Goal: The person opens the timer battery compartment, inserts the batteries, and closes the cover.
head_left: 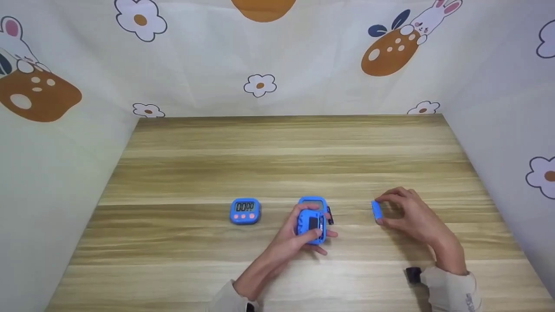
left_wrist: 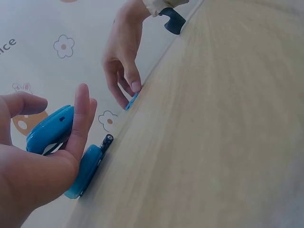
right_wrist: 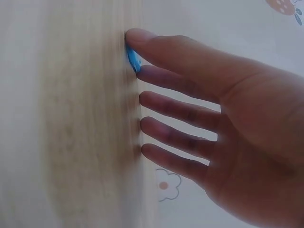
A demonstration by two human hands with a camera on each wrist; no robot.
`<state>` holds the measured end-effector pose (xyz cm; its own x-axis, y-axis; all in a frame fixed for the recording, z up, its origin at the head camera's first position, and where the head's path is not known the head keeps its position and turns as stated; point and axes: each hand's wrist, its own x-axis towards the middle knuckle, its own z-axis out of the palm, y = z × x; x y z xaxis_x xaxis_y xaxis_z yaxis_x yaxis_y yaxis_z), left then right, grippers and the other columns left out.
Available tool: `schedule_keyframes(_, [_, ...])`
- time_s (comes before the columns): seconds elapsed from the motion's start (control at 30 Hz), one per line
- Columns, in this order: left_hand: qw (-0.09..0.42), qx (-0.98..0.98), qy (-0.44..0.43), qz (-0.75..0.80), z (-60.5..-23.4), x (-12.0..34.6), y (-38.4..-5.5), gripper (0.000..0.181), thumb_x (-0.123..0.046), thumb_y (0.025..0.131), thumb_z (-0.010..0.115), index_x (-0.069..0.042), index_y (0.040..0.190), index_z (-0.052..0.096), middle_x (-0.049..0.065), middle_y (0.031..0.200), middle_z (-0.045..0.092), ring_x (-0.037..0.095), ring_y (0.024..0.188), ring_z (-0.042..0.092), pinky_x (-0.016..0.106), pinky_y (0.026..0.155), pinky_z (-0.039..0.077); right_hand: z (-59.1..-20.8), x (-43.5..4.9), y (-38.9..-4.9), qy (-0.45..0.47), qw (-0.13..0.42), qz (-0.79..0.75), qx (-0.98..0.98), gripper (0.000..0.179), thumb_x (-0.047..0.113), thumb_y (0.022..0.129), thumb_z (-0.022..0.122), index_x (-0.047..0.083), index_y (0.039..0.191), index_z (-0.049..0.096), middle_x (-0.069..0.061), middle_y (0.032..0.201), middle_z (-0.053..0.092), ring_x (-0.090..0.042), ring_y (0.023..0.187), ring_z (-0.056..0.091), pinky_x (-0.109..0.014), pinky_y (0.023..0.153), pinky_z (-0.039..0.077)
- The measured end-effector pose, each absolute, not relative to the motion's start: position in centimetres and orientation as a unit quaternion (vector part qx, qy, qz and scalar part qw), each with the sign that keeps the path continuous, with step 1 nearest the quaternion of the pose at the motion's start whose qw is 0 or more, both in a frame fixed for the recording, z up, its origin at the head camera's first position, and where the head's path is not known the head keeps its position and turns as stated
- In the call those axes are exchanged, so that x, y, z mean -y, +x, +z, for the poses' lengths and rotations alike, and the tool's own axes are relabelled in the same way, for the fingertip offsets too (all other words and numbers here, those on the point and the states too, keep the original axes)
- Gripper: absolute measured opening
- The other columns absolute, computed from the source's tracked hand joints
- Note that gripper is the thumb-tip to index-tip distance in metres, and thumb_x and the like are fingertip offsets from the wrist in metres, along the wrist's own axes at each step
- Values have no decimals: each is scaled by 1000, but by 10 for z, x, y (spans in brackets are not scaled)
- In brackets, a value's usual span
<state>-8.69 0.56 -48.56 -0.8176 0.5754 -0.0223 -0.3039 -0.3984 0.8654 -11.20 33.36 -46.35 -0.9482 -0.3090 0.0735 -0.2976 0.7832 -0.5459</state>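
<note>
My left hand (head_left: 289, 238) grips a blue digital timer (head_left: 308, 219) with its back turned up, thumb across the exposed battery slot. Just behind it on the table lies a second blue timer (head_left: 313, 200), partly covered by the held one. A dark, thin battery (head_left: 330, 215) sits at that timer's right side. Farther right, my right hand (head_left: 415, 219) pinches a small blue battery cover (head_left: 376, 210) between thumb and index finger, down at the tabletop. In the right wrist view the cover (right_wrist: 133, 59) shows edge-on between those fingertips, the other fingers spread beside it.
A third blue timer (head_left: 245, 211) lies face up to the left, with zeros on its display and pink buttons. Patterned cloth walls (head_left: 208, 65) enclose the wood-grain table (head_left: 173, 260) at the back and both sides.
</note>
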Motion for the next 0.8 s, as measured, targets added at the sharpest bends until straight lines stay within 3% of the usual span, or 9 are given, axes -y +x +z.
schedule_keyframes(0.23, [265, -476, 154, 825, -487, -6, -86, 58, -3, 95, 60, -7, 145, 30, 27, 141, 42, 44, 113, 59, 52, 74, 58, -468, -337, -113, -187, 5, -296, -937, 55, 21, 78, 84, 13, 129, 64, -7, 122, 54, -28, 112, 44, -48, 93, 37])
schedule_keyframes(0.47, [269, -477, 150, 823, -487, -7, -85, 58, -4, 96, 59, -7, 146, 30, 27, 140, 42, 44, 112, 59, 53, 74, 57, -475, -340, -116, -184, 7, -315, -931, 47, 24, 76, 86, 18, 119, 67, -3, 118, 51, -24, 109, 43, -46, 91, 35])
schedule_keyframes(0.7, [270, -479, 152, 821, -488, -7, -85, 58, -4, 96, 59, -7, 146, 29, 27, 140, 42, 44, 112, 60, 52, 74, 57, -477, -339, -117, -167, 40, -355, -919, 47, 27, 73, 88, 14, 111, 63, -6, 115, 46, -25, 110, 37, -45, 93, 31])
schedule_keyframes(0.8, [270, -481, 150, 821, -487, -7, -85, 58, -4, 96, 59, -7, 145, 30, 26, 140, 42, 44, 112, 60, 53, 74, 57, -475, -337, -117, -168, 61, -387, -905, 49, 20, 74, 88, 12, 113, 60, -7, 110, 51, -25, 106, 44, -41, 91, 38])
